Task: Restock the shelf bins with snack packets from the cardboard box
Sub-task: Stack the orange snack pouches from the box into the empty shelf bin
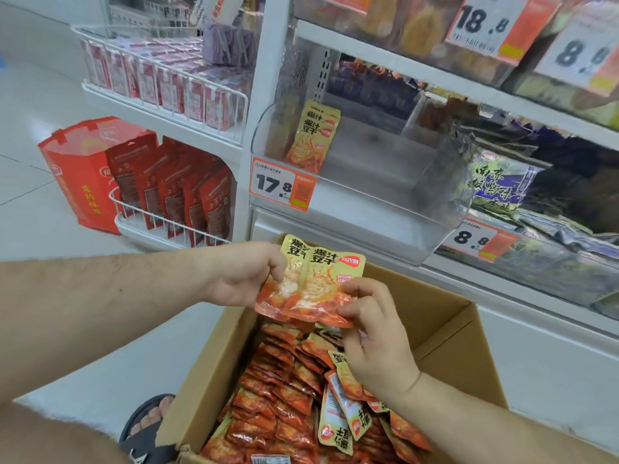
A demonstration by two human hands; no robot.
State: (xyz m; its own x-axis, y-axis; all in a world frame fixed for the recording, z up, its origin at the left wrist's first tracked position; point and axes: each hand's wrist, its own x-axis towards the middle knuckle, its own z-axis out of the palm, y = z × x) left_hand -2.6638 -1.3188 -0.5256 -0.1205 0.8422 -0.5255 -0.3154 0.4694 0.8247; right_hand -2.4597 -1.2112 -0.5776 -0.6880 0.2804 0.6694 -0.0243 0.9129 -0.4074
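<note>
- Holding two yellow-and-orange snack packets [310,283] above the open cardboard box [445,316], near the centre of the view, one packet overlapping the other.
- Left hand [243,274], entering from 9 o'clock, with fingers curled round the left edge of the held packets, thumb on the front.
- Right hand [375,336], entering from 4 o'clock, pinching the lower right corner of the same packets with thumb and fingertips; other fingers loosely bent.
- Below the hands, at 6 o'clock, many more packets [284,403] of the same kind lying in the box, mostly flat in rows, a few tilted on top.
- At 12 o'clock from the held packets, a clear plastic shelf bin [418,202] with two packets [313,139] standing upright at its left end, leaning on the side wall.
- On the bin front, an orange price tag [283,185] reading 17.8.
- At 3 o'clock, neighbouring bin with dark green and purple bags [499,182] and a tag [475,239] reading 8.8.
- At 9 to 10 o'clock, white wire racks with red pouches [174,192], and a red gift bag [77,175] on the floor beside them.
- At 7 o'clock, a foot in a dark sandal [147,426] just beside the box corner.
</note>
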